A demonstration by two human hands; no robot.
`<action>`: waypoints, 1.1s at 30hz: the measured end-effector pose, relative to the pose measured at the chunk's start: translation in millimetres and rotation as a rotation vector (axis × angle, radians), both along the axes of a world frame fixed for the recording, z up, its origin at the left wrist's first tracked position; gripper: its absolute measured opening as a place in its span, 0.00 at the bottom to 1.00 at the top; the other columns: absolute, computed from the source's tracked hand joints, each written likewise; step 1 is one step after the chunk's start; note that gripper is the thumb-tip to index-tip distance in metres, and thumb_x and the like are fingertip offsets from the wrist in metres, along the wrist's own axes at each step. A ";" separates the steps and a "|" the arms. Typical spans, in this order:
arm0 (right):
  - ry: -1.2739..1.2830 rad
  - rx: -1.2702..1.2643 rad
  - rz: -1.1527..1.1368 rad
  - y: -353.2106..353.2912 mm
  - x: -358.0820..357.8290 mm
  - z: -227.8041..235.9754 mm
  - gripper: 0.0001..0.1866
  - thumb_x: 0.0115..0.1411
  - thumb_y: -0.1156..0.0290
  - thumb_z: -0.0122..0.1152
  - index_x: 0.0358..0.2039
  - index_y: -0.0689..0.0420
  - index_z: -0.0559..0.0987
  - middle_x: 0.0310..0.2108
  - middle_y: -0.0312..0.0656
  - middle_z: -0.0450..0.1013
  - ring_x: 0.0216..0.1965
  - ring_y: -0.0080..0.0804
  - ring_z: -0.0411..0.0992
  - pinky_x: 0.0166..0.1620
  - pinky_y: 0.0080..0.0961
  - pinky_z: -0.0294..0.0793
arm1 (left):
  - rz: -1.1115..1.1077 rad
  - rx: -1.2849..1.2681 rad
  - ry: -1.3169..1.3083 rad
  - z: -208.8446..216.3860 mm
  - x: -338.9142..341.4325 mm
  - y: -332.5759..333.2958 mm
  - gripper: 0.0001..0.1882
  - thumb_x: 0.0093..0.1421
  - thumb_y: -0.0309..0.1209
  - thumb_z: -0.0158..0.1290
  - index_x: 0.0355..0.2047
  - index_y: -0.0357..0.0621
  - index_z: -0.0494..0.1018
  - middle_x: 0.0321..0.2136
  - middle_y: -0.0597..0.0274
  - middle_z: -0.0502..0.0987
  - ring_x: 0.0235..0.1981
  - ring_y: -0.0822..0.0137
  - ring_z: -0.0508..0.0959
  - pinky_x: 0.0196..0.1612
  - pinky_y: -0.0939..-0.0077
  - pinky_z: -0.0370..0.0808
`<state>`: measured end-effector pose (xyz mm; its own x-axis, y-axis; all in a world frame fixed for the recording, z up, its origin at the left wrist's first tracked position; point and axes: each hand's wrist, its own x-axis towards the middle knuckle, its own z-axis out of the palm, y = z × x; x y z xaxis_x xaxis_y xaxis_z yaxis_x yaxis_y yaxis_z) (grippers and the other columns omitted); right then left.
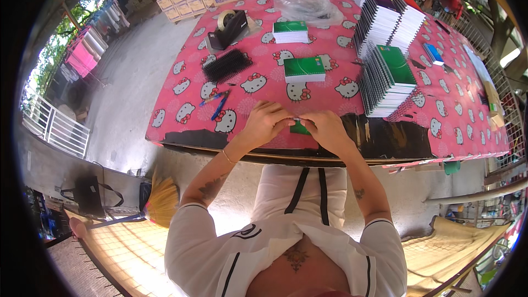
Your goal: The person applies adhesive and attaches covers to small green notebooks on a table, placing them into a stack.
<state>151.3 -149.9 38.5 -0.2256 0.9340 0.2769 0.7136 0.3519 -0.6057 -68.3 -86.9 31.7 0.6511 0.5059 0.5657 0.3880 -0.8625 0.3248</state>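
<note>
Left hand [264, 124] and right hand [331, 130] pinching far edge of small green notebook [300, 128] between them, by near edge of pink tabletop [175, 125]. Pens [220, 106] lie left; spiral notebook stack [385, 85] stands right; green-covered pad stack [305, 70] beyond.

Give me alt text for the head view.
Left hand and right hand hold a partly hidden green item over a pink cat-print tablecloth. Beyond are spiral notebooks, green-covered pads and a black tape dispenser.
</note>
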 end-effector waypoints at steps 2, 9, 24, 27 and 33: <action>-0.054 0.050 -0.012 -9.9 0.7 9.4 0.18 0.57 0.67 0.66 0.48 0.56 0.81 0.39 0.48 0.80 0.40 0.48 0.78 0.42 0.42 0.76 | 0.017 -0.080 0.008 -1.5 -1.0 -2.9 0.10 0.55 0.35 0.64 0.36 0.47 0.80 0.28 0.62 0.76 0.33 0.59 0.76 0.37 0.63 0.69; 0.748 -0.269 0.024 -24.3 54.2 -46.1 0.27 0.58 0.75 0.69 0.58 0.58 0.75 0.48 0.44 0.77 0.46 0.27 0.74 0.50 0.24 0.73 | 0.008 -0.027 0.061 -1.8 10.8 -5.1 0.15 0.56 0.37 0.63 0.44 0.49 0.79 0.37 0.61 0.76 0.43 0.56 0.75 0.48 0.55 0.68; 0.709 -0.103 0.015 -29.2 22.8 -59.9 0.17 0.64 0.76 0.61 0.53 0.62 0.79 0.42 0.42 0.80 0.43 0.20 0.72 0.49 0.22 0.73 | 0.423 0.200 0.365 -23.7 44.5 -40.5 0.47 0.65 0.59 0.43 0.69 0.29 0.51 0.71 0.37 0.49 0.73 0.43 0.48 0.65 0.24 0.36; 0.730 -0.118 -0.039 -30.3 22.0 -73.8 0.18 0.62 0.77 0.62 0.53 0.62 0.79 0.40 0.41 0.80 0.41 0.19 0.71 0.48 0.22 0.73 | 0.254 0.092 0.267 -69.8 32.9 -88.8 0.47 0.65 0.59 0.44 0.69 0.29 0.51 0.71 0.39 0.49 0.73 0.43 0.49 0.65 0.24 0.38; 0.688 -0.225 -0.042 -29.8 23.4 -70.8 0.19 0.60 0.78 0.62 0.53 0.61 0.79 0.36 0.42 0.80 0.36 0.19 0.70 0.43 0.23 0.74 | 0.250 0.170 0.384 -33.5 46.6 -44.0 0.50 0.62 0.64 0.42 0.69 0.33 0.52 0.71 0.38 0.50 0.73 0.43 0.50 0.66 0.27 0.38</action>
